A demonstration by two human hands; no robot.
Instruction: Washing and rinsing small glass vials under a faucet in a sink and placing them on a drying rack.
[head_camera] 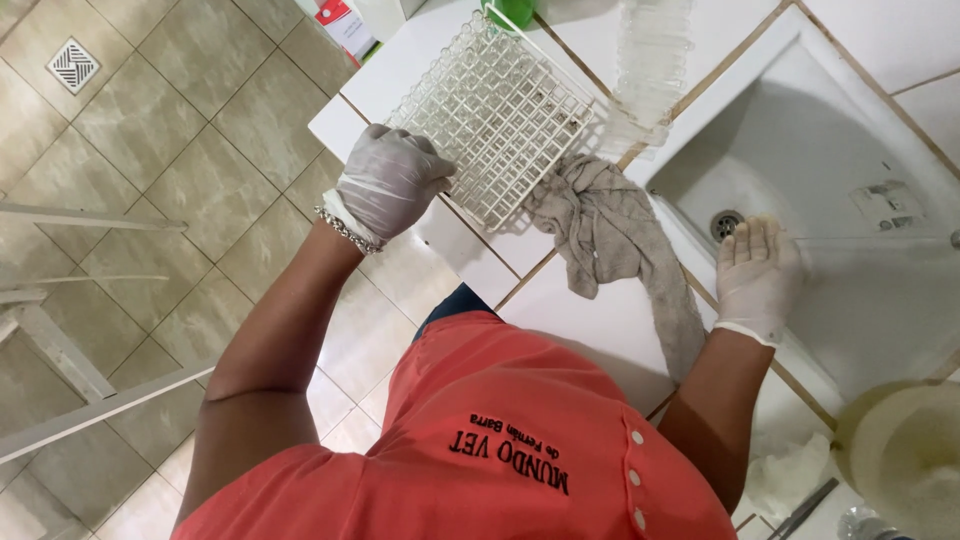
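Left hand (392, 182), in a pale disposable glove with a beaded bracelet at the wrist, was curled around the near corner of a white wire test-tube rack (495, 112), fingers folded over its rim and thumb tucked beneath, so the rack sat tilted with its far edge lifted. That rack rested on the white tiled tabletop (600, 330), at its left end, just beside a crumpled grey cloth (610, 235) that trailed toward the sink. Right hand (756, 278), also gloved, hovered over the white sink (850, 150) near the drain (727, 223), fingers pressed loosely together; a thin clear glass tube or rod (870, 238) stretched away from its fingertips, though whether the fingers actually pinched it could not be told. A row of clear glass tubes (650, 60) lay on the tabletop beyond the rack. Judging by its open grid, the rack looked light and stiff, likely slick if wet, with thin wires that could bend under pressure; the sturdier outer frame at a corner or side seemed the safest place to grip. The glass tube looked fragile and slippery, best held gently along its middle.
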